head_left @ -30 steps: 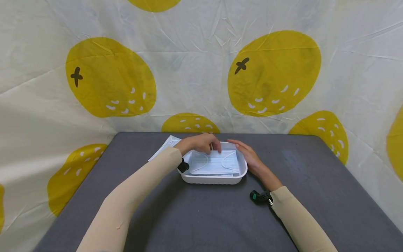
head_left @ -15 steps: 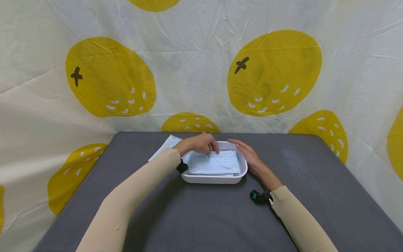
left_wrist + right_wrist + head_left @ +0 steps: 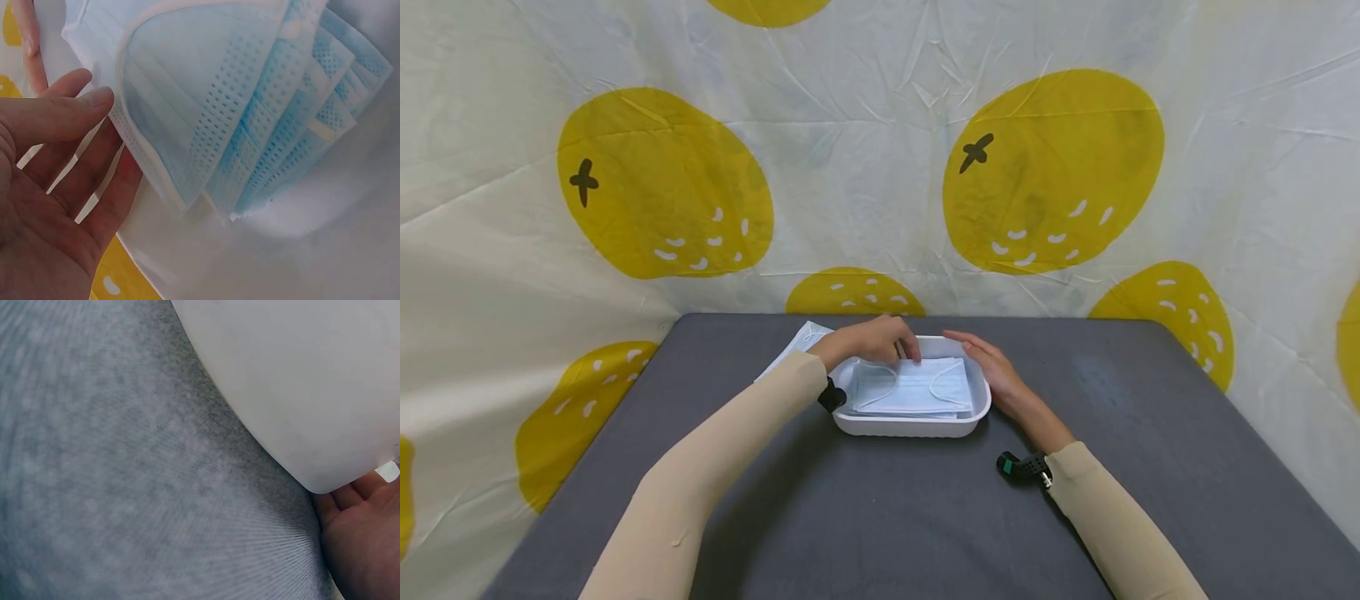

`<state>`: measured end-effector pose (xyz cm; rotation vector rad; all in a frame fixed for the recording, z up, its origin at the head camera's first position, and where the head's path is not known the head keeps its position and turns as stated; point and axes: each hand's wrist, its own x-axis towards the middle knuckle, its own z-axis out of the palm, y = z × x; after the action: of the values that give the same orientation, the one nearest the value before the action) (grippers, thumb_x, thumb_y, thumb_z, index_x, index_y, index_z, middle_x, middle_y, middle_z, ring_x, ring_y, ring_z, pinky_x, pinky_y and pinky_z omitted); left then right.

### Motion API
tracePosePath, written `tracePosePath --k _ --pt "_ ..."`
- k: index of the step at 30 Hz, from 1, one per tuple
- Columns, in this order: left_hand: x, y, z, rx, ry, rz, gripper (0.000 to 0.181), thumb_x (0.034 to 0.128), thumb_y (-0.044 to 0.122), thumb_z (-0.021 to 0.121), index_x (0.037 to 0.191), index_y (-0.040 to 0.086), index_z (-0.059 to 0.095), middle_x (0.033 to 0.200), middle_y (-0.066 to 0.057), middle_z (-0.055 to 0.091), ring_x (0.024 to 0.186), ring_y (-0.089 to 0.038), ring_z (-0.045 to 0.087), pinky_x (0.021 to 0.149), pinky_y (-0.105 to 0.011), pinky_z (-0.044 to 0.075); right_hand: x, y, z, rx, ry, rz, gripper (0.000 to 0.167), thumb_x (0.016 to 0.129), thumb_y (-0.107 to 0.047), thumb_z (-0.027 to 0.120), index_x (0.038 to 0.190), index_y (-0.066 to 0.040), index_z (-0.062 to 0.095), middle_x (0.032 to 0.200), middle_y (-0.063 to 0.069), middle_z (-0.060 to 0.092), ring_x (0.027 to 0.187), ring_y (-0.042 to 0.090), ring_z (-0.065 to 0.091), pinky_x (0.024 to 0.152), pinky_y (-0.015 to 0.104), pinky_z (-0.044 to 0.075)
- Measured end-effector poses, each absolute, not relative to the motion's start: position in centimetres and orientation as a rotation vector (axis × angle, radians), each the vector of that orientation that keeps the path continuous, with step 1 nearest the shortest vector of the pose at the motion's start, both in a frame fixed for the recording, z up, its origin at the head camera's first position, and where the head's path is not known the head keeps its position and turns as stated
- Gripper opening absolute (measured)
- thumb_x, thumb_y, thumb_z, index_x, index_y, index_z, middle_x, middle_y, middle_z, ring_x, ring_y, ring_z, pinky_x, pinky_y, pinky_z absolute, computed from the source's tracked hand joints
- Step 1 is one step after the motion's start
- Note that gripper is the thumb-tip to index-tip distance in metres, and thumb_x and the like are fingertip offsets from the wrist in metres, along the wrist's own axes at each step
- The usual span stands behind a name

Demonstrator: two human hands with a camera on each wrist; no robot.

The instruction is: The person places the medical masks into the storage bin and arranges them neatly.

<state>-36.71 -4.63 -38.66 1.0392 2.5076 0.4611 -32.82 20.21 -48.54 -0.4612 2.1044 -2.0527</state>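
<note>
A white plastic tray [image 3: 910, 427] holds a stack of pale blue disposable face masks [image 3: 913, 387] with white ear loops. My left hand [image 3: 880, 340] reaches over the tray's back left part. In the left wrist view, its thumb and fingers pinch the edge of the top mask [image 3: 181, 106], while the overlapping masks [image 3: 300, 119] fan out beneath. My right hand [image 3: 1000, 379] holds the tray's right back corner, thumb by the rim. In the right wrist view, that hand's fingers [image 3: 347, 497] lie against the outer wall, partly hidden by the tray.
Another face mask [image 3: 797, 343] lies on the grey table [image 3: 880, 517] left of the tray, partly covered by my left arm. Behind the table hangs a white curtain [image 3: 865, 183] with yellow fruit shapes. Each wrist wears a black strap.
My left hand has shifted very slightly to the left over the masks, its fingertips staying at the stack's back edge. The right hand and the tray look unchanged.
</note>
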Motion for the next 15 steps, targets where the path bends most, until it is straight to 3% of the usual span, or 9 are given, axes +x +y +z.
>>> tracePosePath --k 9,15 --pt "-36.9 -5.0 -38.7 1.034 2.474 0.55 0.04 0.0865 -0.014 0.062 0.115 0.009 0.078 0.114 -0.005 0.077 0.104 -0.017 0.071 0.091 -0.028 0.06 -32.7 20.3 -48.6 -0.464 2.087 -2.062 0.047 0.114 -0.025 0.036 0.156 -0.007 0.044 0.164 0.016 0.04 0.144 0.031 0.043 0.099 0.016 0.047" --pt "-36.5 -5.7 -38.2 1.069 2.465 0.65 0.035 0.0888 -0.009 0.064 0.12 0.003 0.076 0.117 -0.012 0.076 0.105 -0.022 0.073 0.091 -0.028 0.06 -32.7 20.3 -48.6 -0.458 2.102 -2.057 0.047 0.114 -0.024 0.036 0.156 -0.006 0.044 0.164 0.016 0.039 0.147 0.034 0.041 0.098 0.014 0.047"
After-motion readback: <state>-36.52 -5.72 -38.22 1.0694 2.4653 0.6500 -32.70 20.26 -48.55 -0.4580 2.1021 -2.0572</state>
